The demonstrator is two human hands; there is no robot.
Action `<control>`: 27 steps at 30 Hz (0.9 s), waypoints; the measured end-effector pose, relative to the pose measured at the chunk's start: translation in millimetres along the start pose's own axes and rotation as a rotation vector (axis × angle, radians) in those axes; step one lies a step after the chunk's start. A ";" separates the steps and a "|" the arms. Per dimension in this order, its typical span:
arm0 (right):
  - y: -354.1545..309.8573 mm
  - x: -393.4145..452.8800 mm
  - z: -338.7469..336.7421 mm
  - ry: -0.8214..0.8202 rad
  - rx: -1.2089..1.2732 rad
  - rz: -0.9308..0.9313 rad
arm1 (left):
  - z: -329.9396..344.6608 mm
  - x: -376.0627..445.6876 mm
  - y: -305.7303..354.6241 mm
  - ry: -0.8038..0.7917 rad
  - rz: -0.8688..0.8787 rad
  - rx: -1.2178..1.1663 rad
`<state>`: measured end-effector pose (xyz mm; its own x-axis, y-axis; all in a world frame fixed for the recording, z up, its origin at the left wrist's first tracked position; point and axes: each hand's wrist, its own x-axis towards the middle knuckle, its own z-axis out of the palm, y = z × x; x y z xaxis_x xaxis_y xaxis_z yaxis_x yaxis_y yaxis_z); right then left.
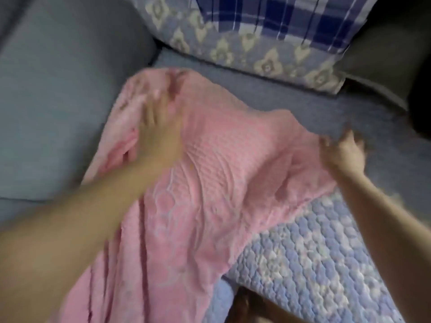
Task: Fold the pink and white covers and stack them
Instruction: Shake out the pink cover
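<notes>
The grey sofa [58, 113] carries my pink cover [210, 183], its long axis running from near-left to far-right, partly over a blue quilted cover [314, 264]. My left hand [161, 136] lies on its far-left corner, fingers blurred; my right hand [342, 155] curls round its right edge.

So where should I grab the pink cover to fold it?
Pinch the pink cover by its far edge, one corner per hand, coming from above. That edge lies spread across the sofa, where the left hand and right hand already sit.
</notes>
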<state>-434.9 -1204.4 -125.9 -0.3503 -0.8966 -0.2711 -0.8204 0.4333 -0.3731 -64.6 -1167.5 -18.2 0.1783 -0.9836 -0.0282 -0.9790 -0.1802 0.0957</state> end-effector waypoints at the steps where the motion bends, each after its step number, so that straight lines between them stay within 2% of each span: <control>1: 20.0 -15.4 15.8 0.015 0.024 0.054 | 14.1 -47.9 13.7 -0.009 0.054 -0.024; 2: 45.1 -37.0 31.5 0.050 0.055 0.114 | 34.5 -99.1 19.5 0.038 0.106 -0.020; 3: 68.1 -63.3 42.1 0.068 0.108 0.196 | 54.7 -153.4 23.7 -0.002 0.130 -0.004; 4: 88.0 -92.3 52.4 0.032 0.209 0.310 | 73.2 -201.2 23.9 -0.122 0.119 -0.021; 6: 115.6 -139.3 72.6 -0.140 0.410 0.532 | 105.9 -281.0 12.6 -0.352 0.038 -0.064; 8: 111.2 -160.9 83.7 -0.241 0.514 0.616 | 117.7 -338.2 10.0 -0.421 -0.006 -0.071; 10: 80.9 -159.6 88.1 -0.282 0.734 0.635 | 113.7 -365.3 16.3 -0.499 0.038 -0.120; 13: 38.3 -139.7 102.2 -0.442 1.024 0.768 | 121.3 -380.4 17.7 -0.669 0.152 -0.147; 14: 34.6 -134.7 106.6 -0.530 1.033 0.794 | 126.4 -381.7 13.9 -0.689 0.185 -0.123; 16: 36.3 -129.3 90.5 -0.611 0.845 0.729 | 131.8 -379.7 5.1 -0.684 0.182 -0.029; 18: 48.6 -116.3 50.9 -0.543 0.673 0.609 | 126.8 -369.2 -4.6 -0.694 0.054 0.054; 20: 58.9 -91.7 6.6 -0.452 0.599 0.535 | 115.0 -357.8 -0.5 -0.631 -0.061 0.063; 22: 51.5 -64.1 -26.5 -0.237 0.522 0.495 | 100.9 -343.9 12.2 -0.543 -0.037 -0.005; 23: 42.5 -51.5 -38.2 -0.096 0.590 0.500 | 96.0 -337.8 15.8 -0.471 -0.010 -0.061; 25: 23.0 -40.1 -49.9 0.065 0.719 0.520 | 88.1 -330.2 9.4 -0.394 -0.027 -0.177; 27: 12.5 -45.4 -45.2 0.044 0.823 0.600 | 94.7 -333.4 -14.2 -0.488 -0.093 -0.212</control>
<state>-449.7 -1162.4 -78.2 -0.6312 -0.5062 -0.5876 0.0556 0.7262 -0.6853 -119.6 -836.1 -104.4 0.1470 -0.8533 -0.5003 -0.9108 -0.3141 0.2680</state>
